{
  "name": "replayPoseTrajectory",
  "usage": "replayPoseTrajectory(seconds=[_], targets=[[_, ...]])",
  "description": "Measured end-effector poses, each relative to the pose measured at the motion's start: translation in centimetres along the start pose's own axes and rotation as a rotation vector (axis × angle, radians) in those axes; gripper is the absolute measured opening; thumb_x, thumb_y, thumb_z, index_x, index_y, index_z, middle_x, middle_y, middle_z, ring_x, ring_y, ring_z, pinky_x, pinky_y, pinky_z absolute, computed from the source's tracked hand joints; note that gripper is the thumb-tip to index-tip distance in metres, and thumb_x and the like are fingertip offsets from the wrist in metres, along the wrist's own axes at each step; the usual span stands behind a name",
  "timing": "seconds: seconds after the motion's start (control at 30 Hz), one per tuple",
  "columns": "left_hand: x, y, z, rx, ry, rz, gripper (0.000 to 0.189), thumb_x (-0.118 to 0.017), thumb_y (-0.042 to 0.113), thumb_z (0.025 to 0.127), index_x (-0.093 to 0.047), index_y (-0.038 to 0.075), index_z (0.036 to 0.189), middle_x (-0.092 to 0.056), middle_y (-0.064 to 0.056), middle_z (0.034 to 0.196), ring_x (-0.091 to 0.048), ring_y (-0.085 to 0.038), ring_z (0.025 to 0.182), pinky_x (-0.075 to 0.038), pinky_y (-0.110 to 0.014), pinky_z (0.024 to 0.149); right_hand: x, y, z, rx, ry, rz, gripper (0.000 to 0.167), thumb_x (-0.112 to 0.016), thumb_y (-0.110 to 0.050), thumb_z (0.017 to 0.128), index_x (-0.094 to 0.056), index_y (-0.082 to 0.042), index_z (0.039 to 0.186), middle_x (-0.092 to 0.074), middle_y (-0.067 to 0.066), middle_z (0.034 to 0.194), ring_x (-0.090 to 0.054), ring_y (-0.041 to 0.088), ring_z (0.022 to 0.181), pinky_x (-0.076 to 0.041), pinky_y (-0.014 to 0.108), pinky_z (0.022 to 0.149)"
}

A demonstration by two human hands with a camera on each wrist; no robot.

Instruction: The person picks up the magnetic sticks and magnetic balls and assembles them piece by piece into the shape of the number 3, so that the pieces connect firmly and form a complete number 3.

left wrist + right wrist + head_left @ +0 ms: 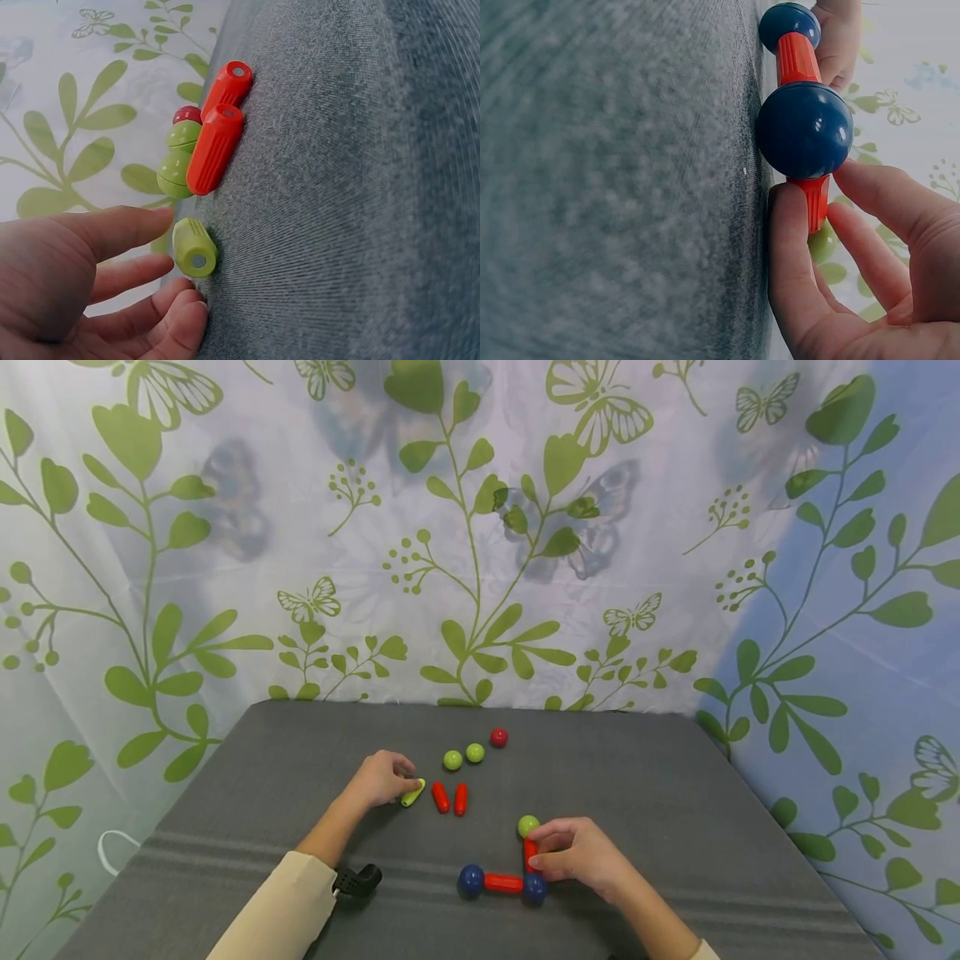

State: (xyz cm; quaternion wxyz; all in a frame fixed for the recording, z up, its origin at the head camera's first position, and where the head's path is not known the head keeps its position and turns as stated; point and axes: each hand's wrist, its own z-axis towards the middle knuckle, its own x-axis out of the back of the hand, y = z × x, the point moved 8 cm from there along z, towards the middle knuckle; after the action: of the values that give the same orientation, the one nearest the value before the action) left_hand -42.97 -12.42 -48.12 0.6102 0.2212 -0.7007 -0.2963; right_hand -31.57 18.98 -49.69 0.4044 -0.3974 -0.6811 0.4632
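Note:
In the head view my left hand [384, 778] reaches to a short green rod [412, 793] lying on the cloth. The left wrist view shows the thumb and fingers spread beside this rod [195, 247], which has a grey disc in its end. My right hand [583, 853] pinches a red rod [531, 853]. This rod stands between a green ball [528, 826] and a blue ball [534, 888]. A second red rod [503, 883] joins that blue ball to another blue ball [471, 880], making an L shape. Fingers partly hide the pinched rod.
Two loose red rods [461, 799] lie right of my left hand. Behind them are two green balls [452, 760] and a red ball [499, 737]. Grey cloth covers the table [637, 768]; a patterned curtain [480, 527] hangs behind. A black wrist device [358, 882] is under my left sleeve.

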Motion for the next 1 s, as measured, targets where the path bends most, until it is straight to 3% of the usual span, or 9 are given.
replayPoseTrajectory(seconds=[0.4, 1.0], targets=[[-0.56, 0.58, -0.36, -0.052, -0.058, -0.042, 0.034, -0.088, 0.010, 0.078, -0.077, 0.008, 0.110, -0.069, -0.001, 0.076, -0.060, -0.015, 0.055, -0.053, -0.029, 0.056, -0.14, 0.20, 0.41, 0.009, 0.003, 0.001, 0.047, -0.083, 0.002, 0.080, -0.066, 0.010, 0.124, -0.067, 0.011, 0.095, -0.072, 0.019, 0.078, -0.064, 0.042, 0.074], [-1.03, 0.74, 0.17, -0.097, -0.097, 0.014, 0.029, -0.083, 0.005, 0.082, -0.078, 0.013, 0.110, -0.068, 0.000, 0.074, -0.058, -0.015, 0.053, -0.050, -0.029, 0.054, -0.23, -0.22, 0.53, 0.001, -0.011, -0.023, 0.046, -0.083, 0.002, 0.080, -0.066, 0.009, 0.123, -0.068, 0.010, 0.092, -0.073, 0.019, 0.079, -0.064, 0.041, 0.073]])
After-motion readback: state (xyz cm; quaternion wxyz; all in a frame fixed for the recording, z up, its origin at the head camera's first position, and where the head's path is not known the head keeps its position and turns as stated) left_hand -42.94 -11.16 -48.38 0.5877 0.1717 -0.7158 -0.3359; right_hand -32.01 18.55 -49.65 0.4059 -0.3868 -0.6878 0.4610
